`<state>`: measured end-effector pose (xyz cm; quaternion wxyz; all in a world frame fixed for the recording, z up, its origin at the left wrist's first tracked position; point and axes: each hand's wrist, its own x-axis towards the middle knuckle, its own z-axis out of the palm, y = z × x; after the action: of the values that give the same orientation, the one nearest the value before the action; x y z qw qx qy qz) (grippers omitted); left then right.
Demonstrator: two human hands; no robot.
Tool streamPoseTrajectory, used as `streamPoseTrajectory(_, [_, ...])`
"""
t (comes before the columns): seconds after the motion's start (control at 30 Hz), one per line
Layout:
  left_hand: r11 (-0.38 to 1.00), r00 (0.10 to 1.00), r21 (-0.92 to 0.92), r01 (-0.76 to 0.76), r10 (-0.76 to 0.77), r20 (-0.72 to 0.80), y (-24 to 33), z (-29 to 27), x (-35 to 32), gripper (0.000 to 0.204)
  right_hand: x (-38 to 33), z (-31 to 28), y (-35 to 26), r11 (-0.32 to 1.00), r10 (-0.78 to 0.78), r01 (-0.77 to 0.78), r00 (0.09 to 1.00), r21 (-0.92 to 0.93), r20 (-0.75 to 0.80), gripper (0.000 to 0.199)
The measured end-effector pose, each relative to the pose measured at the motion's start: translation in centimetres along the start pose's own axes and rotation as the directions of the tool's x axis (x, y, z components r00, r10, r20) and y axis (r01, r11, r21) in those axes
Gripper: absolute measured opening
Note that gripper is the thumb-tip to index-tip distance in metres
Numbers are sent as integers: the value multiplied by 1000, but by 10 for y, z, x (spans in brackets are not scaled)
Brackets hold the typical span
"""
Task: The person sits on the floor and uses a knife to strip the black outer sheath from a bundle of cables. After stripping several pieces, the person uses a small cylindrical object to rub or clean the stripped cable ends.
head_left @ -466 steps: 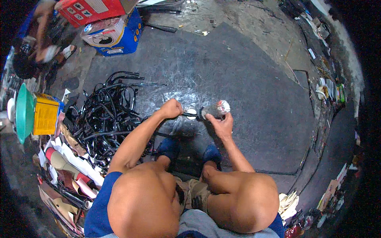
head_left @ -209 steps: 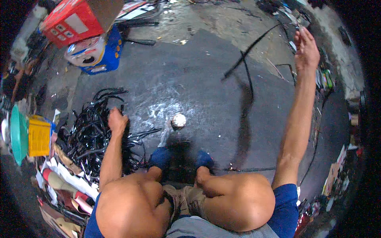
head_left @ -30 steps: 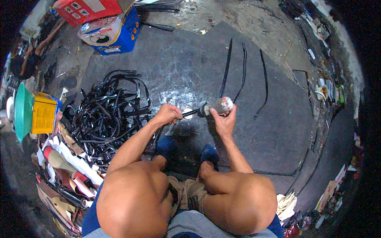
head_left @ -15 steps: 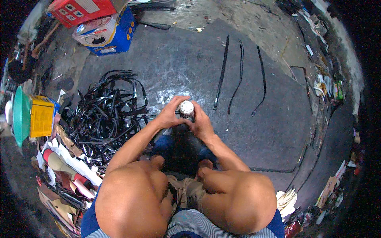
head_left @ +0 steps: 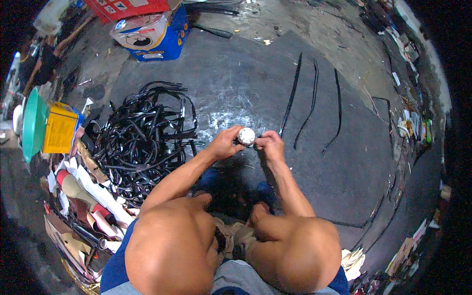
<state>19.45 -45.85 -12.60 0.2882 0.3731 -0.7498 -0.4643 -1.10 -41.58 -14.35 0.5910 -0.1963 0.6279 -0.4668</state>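
I squat over a dark floor mat (head_left: 236,78). My left hand (head_left: 225,142) grips a small round white-topped can (head_left: 246,136) held just above the mat. My right hand (head_left: 268,142) is closed against the can's right side, fingers pinched at its rim. Three long black strips (head_left: 312,103) lie side by side on the mat beyond my right hand. A tangled heap of black strips (head_left: 142,137) lies to the left of my left forearm.
A blue and white box (head_left: 152,34) and a red box (head_left: 128,6) stand at the far left. A green basin (head_left: 32,123) and yellow container (head_left: 61,129) sit at the left edge, above rolled sheets (head_left: 88,196). Clutter lines the right edge (head_left: 413,128).
Both hands have stayed together on the can in front of my knees, shifting slightly right. A second ago my left hand held a black strip against the can; no strip shows in my hands now.
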Motion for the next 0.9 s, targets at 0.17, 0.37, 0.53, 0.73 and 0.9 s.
streamPoseTrajectory(0.17, [1000, 1000, -2, 4, -4, 10, -9, -3, -3, 54, -79, -28, -121, 941, -264, 229, 957, 249, 121, 35])
streamPoseTrajectory(0.37, [993, 1000, 121, 10, -12, 23, -5, -10, -6, 55, -159, -46, -260, 769, -580, 405, 768, 494, 273, 51])
streamPoseTrajectory(0.53, [997, 984, 58, -53, 43, 173, -7, -6, 11, 63, -153, -54, -355, 643, -766, 718, 599, 267, 233, 48])
streamPoseTrajectory(0.73, [906, 879, 373, 200, 2, -477, -61, -114, 52, 44, -32, -9, -433, 611, -770, 758, 636, -227, 51, 28])
streamPoseTrajectory(0.9, [644, 794, 538, 543, -185, -579, -142, -213, 61, 44, 8, -14, -437, 484, -871, 849, 491, -211, -24, 24])
